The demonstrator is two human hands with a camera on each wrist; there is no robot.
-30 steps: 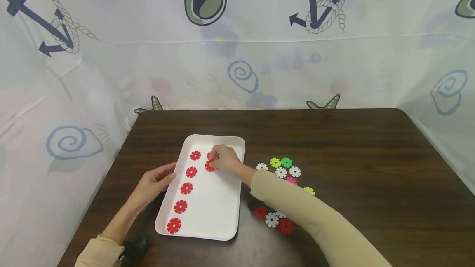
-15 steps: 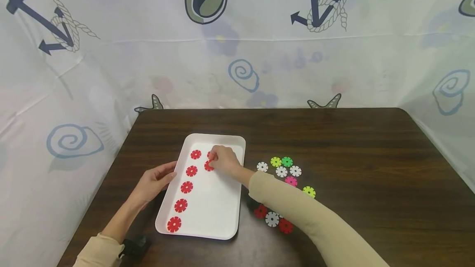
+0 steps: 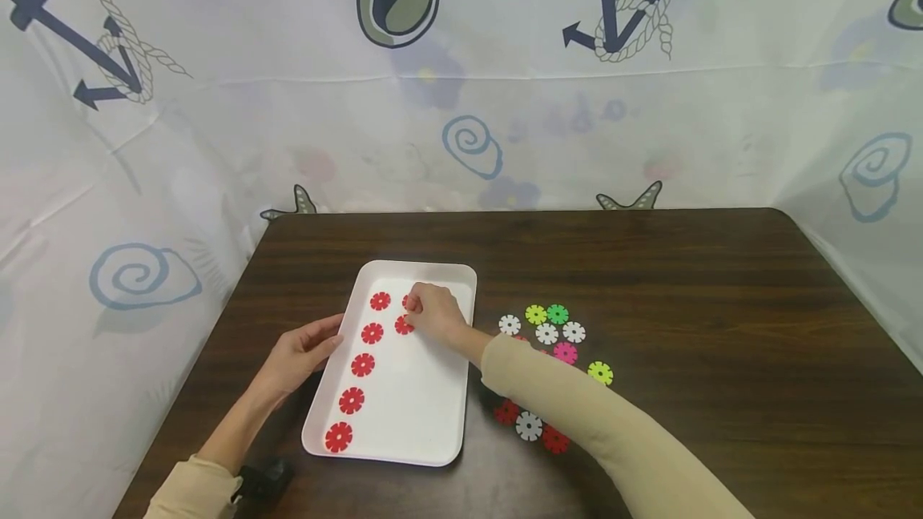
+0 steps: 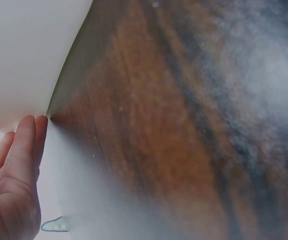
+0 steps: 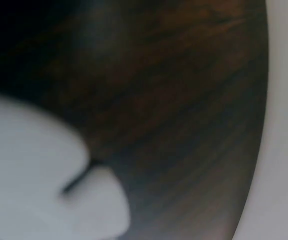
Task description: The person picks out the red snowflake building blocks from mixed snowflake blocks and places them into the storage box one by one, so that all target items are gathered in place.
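Note:
In the head view, my left hand rests at the left rim of a white tray; its fingertips touch the tray's edge in the left wrist view, fairly straight. My right hand is over the tray's upper middle, fingers curled. Its thumb and fingers are at a red notched interlocking disc, partly hidden by them. Another red disc shows just above, mostly covered. A column of several red discs lies flat along the tray's left side.
On the brown table, right of the tray, lie loose discs: yellow, green, white, pink and red. The right sleeve covers part of them. A patterned cloth hangs behind the table.
The red disc at my right hand has shifted slightly left and toward me, and more of it shows. Both hands stay in almost the same places.

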